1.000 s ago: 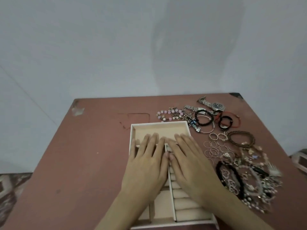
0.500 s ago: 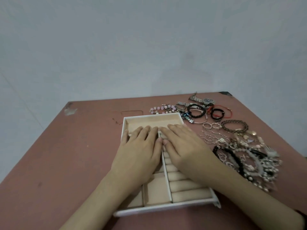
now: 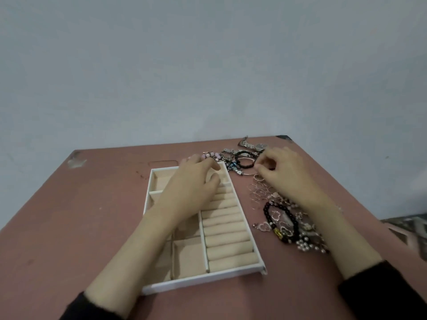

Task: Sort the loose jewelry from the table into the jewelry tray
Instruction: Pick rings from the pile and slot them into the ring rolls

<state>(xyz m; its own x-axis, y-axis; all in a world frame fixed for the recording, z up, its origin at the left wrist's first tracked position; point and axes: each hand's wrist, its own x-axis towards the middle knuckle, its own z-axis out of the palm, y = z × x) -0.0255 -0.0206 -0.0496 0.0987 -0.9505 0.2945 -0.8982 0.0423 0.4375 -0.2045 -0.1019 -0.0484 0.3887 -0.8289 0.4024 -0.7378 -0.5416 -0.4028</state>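
Left hand [image 3: 194, 183]: fingers stretched, holding nothing, above the jewelry tray [image 3: 208, 279]; pink bead bracelet [image 3: 210, 155] at its fingertips.
Right hand [image 3: 286, 174]: fingers curled; I cannot tell if they pinch something.
Loose jewelry [image 3: 284, 224]: beside and under the right wrist.

Two arms were recorded in the head view. The left hand [image 3: 191, 188] and right hand [image 3: 284, 174] were bare. The left forearm [image 3: 138, 245] and right forearm [image 3: 335, 227] were uncovered from the wrist upward. The black fabric left sleeve [image 3: 92, 308] ended partway up the arm. The black fabric right sleeve [image 3: 381, 292] ended likewise, with a plain, unmarked cuff edge. Weave and stitching were indeterminable owing to blur.
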